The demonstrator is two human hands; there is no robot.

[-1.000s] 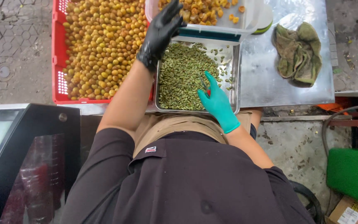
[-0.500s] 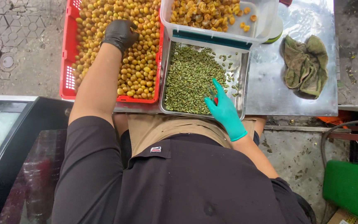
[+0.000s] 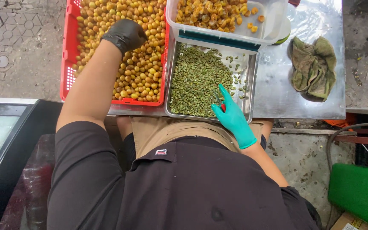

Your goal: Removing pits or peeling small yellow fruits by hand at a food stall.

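Note:
My left hand (image 3: 125, 35), in a black glove, rests in the red crate (image 3: 67, 72) of small yellow-brown fruits (image 3: 143, 70), its fingers curled down around some of them. In a teal glove, my right hand (image 3: 233, 117) sits at the near right corner of the metal tray (image 3: 252, 81). It grips a small red-handled knife (image 3: 220, 103) whose blade points over the green seeds (image 3: 196, 81). Just beyond the tray stands a white tub (image 3: 273, 30) of peeled orange-yellow fruit pieces (image 3: 209, 12).
A crumpled green cloth (image 3: 314, 68) lies on the steel tabletop (image 3: 286, 98) to the right. Left of my body is a dark glass-topped cabinet (image 3: 5, 140). A green box (image 3: 360, 194) and cables sit on the concrete floor at the lower right.
My left hand has moved from the white tub's near edge left into the red crate and closed its fingers there. My right hand has stayed at the tray's near corner.

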